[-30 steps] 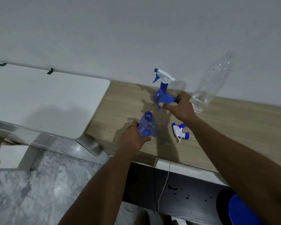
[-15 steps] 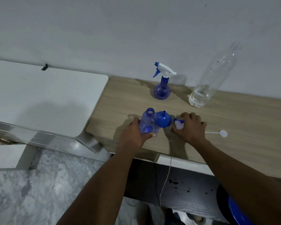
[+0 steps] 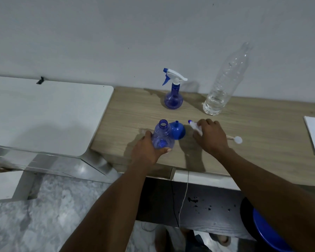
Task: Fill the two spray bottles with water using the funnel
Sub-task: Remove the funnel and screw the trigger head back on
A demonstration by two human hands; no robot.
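Two spray bottles stand on the wooden table (image 3: pixel 262 124). The left hand (image 3: pixel 145 151) grips the uncapped spray bottle (image 3: pixel 162 135) near the front edge, and the right hand (image 3: pixel 210 137) curls its fingers over the detached trigger head (image 3: pixel 193 126). The funnel (image 3: pixel 177 130) lies just beside that bottle; it should be seated upright in the neck, bottle steadied, before pouring. The uncapped bottle looks empty, and the clear bottle (image 3: pixel 224 82) holds a little water. The contents of the capped spray bottle (image 3: pixel 173 99) are unclear.

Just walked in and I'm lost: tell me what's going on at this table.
A person's left hand grips the open spray bottle upright on the table; the right hand holds a detached spray head. The blue funnel sits beside that bottle, not in it. The capped spray bottle and the water bottle stand behind, untouched.
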